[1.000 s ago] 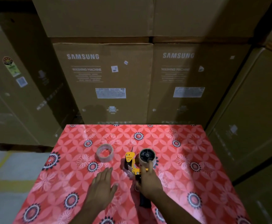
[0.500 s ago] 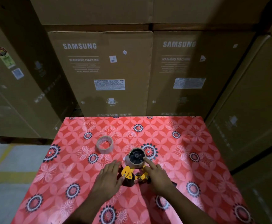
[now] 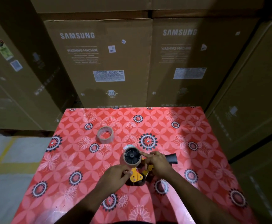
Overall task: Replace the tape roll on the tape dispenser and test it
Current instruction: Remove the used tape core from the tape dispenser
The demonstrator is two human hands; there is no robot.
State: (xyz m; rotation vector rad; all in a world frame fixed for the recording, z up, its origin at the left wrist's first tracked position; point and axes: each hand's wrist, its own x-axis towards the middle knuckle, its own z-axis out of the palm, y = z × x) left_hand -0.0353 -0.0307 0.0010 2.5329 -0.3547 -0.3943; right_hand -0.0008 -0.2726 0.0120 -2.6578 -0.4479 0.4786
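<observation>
Yellow dispenser [image 3: 137, 174] lies steadied by both hands, left hand [image 3: 115, 176] pinching its frame, right hand [image 3: 158, 164] gripping beside the spool [image 3: 131, 156], apparently for roll removal.

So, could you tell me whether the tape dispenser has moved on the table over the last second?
Yes. The tape dispenser has turned, handle now pointing right, away from the loose tape roll.
</observation>
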